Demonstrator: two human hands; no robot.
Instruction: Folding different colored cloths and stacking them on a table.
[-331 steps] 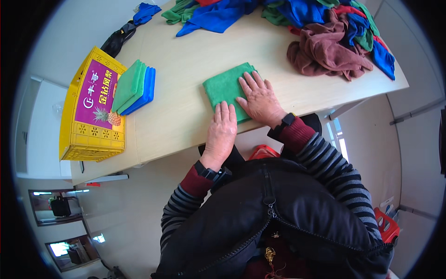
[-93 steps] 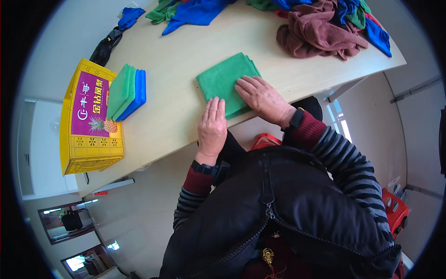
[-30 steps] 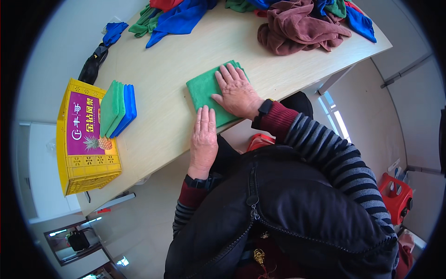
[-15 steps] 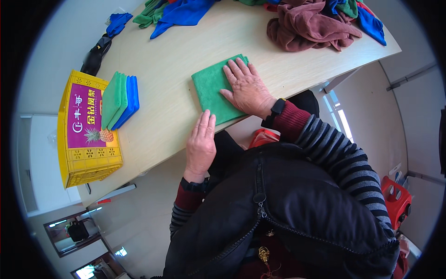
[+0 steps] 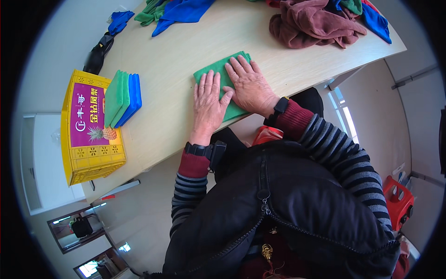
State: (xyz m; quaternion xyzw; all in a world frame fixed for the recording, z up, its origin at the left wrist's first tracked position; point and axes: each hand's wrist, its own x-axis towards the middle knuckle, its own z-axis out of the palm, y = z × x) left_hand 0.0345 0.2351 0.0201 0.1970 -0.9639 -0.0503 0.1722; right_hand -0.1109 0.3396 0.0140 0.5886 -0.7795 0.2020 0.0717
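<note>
A folded green cloth (image 5: 223, 65) lies flat near the front edge of the light wooden table (image 5: 162, 83). Both of my palms press on it. My left hand (image 5: 208, 103) rests along its left side, fingers stretched out and pointing away from me. On the right part lies my right hand (image 5: 250, 88), flat with the fingers slightly spread. The two thumbs almost meet over the middle of the cloth. Much of the cloth is hidden under the hands.
At the left stands a yellow crate (image 5: 95, 162) with a purple panel. Folded green cloths (image 5: 118, 97) and blue cloths (image 5: 133, 100) lean against it. Across the table are a crumpled brown cloth (image 5: 311, 25), a blue cloth (image 5: 183, 16) and other heaped cloths. A red plastic container (image 5: 398, 202) stands lower right.
My left hand has moved up from the cloth's lower left corner onto the cloth, beside the right hand. The right hand stays flat in nearly the same place.
</note>
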